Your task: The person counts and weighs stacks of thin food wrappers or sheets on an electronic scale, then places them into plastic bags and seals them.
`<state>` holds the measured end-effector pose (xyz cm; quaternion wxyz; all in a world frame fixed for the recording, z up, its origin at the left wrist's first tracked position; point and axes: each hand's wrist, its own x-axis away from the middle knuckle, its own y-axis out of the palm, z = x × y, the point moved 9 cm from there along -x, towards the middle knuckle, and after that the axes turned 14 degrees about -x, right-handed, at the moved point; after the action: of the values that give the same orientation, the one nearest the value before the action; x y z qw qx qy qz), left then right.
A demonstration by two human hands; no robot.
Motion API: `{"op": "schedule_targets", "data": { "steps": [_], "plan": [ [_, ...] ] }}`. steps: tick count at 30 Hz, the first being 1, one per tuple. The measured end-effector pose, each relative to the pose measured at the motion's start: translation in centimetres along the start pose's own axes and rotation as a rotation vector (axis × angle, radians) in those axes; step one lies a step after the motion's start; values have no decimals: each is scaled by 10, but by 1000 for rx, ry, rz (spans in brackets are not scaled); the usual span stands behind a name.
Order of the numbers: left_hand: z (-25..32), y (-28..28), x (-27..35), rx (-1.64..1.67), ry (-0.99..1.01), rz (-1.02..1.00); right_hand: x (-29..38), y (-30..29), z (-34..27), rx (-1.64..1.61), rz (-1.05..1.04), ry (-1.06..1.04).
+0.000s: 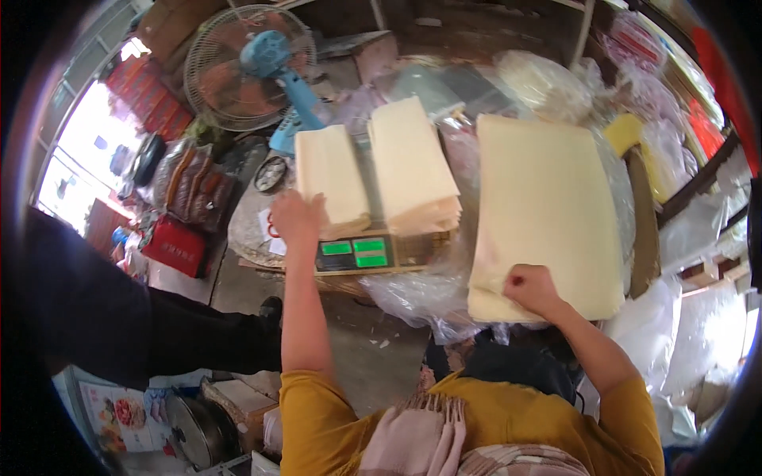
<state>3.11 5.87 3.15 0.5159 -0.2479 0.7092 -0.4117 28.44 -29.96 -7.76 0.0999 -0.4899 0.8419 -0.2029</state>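
My left hand (297,217) is at the left edge of a folded cream stack of thin sheets (331,172); whether it grips the stack is unclear. A second folded stack (414,163) lies to its right. Both lie above the green-lit display panel of a digital scale (355,253). My right hand (531,288), fingers curled, rests at the lower edge of a large, flat cream stack of sheets (545,196); the fingertips are hidden, and the sheet corner beside them looks creased.
A blue fan (268,53) stands behind the table, near a round dish (271,174). Clear plastic bags (417,291) hang over the front edge. A cardboard piece (645,226) stands right of the large stack. Another person's dark-clothed leg (208,330) extends in from the left.
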Motion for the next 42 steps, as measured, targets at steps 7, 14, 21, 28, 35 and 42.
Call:
{"op": "schedule_targets", "data": {
  "steps": [7,14,21,28,35,42],
  "plan": [
    [11,-8,-13,-112,-59,-119,6,-12,12,48,116,2],
    [0,-22,-16,350,-145,83,13,4,-18,177,-9,-178],
    [52,-75,-26,1356,-206,-78,15,7,5,268,-15,-167],
    [125,-21,13,1302,-136,-408,21,2,-1,130,30,-240],
    [167,-109,119,1151,416,137,6,-23,44,-93,74,200],
    [291,-80,245,850,876,-231,-20,-189,-6,-161,795,-90]
  ]
}}
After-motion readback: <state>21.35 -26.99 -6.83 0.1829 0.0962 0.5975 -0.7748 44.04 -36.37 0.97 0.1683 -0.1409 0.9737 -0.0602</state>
